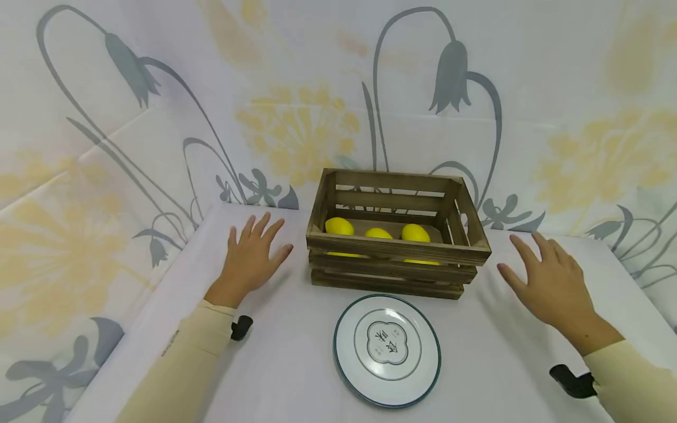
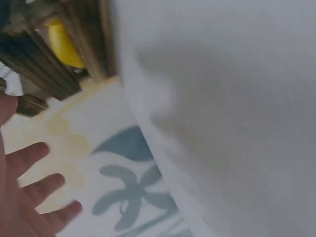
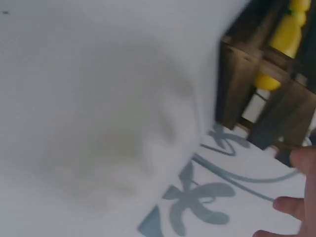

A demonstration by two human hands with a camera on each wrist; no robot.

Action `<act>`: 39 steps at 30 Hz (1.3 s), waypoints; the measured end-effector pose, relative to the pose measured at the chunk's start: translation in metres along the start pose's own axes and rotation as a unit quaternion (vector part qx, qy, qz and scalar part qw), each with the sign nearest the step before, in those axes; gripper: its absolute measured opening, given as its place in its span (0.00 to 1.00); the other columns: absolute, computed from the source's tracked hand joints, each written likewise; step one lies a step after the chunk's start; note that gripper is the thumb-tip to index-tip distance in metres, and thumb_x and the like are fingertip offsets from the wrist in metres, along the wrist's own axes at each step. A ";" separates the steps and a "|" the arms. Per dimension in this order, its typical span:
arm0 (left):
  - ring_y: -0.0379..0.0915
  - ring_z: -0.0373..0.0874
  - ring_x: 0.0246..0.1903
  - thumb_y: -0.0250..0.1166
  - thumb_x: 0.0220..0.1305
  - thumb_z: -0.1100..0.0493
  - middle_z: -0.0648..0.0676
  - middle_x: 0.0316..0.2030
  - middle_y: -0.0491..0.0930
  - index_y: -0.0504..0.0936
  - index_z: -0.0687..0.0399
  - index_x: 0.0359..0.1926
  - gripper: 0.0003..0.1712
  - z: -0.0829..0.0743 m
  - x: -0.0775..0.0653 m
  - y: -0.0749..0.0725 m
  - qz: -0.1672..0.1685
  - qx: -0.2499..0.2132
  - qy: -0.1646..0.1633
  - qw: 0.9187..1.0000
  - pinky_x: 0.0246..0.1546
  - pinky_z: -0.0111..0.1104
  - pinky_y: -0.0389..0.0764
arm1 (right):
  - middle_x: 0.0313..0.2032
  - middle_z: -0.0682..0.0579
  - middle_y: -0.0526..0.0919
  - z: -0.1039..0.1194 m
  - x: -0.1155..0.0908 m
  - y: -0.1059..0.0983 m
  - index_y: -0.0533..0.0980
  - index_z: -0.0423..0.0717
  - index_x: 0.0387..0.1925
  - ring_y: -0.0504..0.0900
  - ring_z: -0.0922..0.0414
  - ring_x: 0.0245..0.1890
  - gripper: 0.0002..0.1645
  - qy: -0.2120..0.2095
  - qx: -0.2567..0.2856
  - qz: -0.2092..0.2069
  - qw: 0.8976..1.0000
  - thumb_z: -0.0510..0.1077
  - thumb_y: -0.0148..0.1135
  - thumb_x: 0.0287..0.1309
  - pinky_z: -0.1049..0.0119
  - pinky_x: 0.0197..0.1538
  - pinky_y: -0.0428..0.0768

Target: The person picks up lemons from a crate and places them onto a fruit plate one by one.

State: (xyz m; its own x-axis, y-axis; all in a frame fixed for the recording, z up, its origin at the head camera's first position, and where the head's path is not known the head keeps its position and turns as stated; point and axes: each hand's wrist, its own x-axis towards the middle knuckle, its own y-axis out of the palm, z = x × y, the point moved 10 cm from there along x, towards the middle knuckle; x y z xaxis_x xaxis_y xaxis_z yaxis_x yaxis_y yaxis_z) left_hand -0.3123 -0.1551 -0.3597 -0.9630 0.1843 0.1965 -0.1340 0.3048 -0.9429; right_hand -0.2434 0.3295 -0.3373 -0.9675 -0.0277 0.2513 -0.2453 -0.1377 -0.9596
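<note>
Wooden crate (image 1: 396,251), near the back edge of the desk (image 1: 288,364); its slatted walls presumably keep the yellow fruits (image 1: 415,232) from rolling. My left grip (image 1: 252,257) and right grip (image 1: 554,283), fingers spread wide and holding nothing, flank it without touching. Just before it lies a round plate (image 1: 387,351), which would block its way toward me; patterned cloth (image 1: 328,64) rises along the back edge.

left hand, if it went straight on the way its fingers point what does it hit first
Most likely the flowered backdrop: in the head view the left hand points toward it, on a line to the left of the wooden crate. The depth of the gap is hard to judge.
</note>
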 end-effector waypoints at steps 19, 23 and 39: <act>0.45 0.51 0.78 0.37 0.80 0.46 0.48 0.78 0.50 0.53 0.40 0.78 0.29 -0.079 0.007 0.011 -0.062 -0.506 -0.011 0.860 0.77 0.52 0.49 | 0.53 0.39 0.78 0.102 0.042 -0.094 0.77 0.41 0.58 0.77 0.43 0.46 0.20 -0.105 0.267 -0.118 0.951 0.45 0.51 0.73 0.80 0.42 0.68; 0.42 0.49 0.79 0.37 0.80 0.47 0.47 0.79 0.49 0.51 0.40 0.79 0.30 -0.083 0.009 0.014 -0.053 -0.511 -0.004 0.858 0.77 0.53 0.46 | 0.55 0.40 0.78 0.116 0.056 -0.082 0.74 0.41 0.61 0.75 0.46 0.52 0.22 -0.112 0.278 -0.067 0.952 0.48 0.48 0.75 0.64 0.52 0.72; 0.37 0.46 0.79 0.35 0.80 0.48 0.42 0.79 0.46 0.50 0.32 0.78 0.29 -0.078 0.002 0.019 -0.040 -0.536 -0.020 0.843 0.76 0.57 0.40 | 0.49 0.44 0.82 0.137 0.086 -0.040 0.76 0.47 0.59 0.74 0.51 0.43 0.24 -0.084 0.265 0.060 0.959 0.56 0.48 0.75 0.60 0.42 0.74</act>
State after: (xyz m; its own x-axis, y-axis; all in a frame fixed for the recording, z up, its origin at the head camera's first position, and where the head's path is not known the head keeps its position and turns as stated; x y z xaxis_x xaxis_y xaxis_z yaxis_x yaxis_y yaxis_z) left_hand -0.2990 -0.0756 -0.3564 -0.9709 0.0977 0.2187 0.0683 0.9880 -0.1382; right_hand -0.3087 0.1972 -0.2595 -0.9525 -0.2271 0.2031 -0.0248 -0.6064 -0.7947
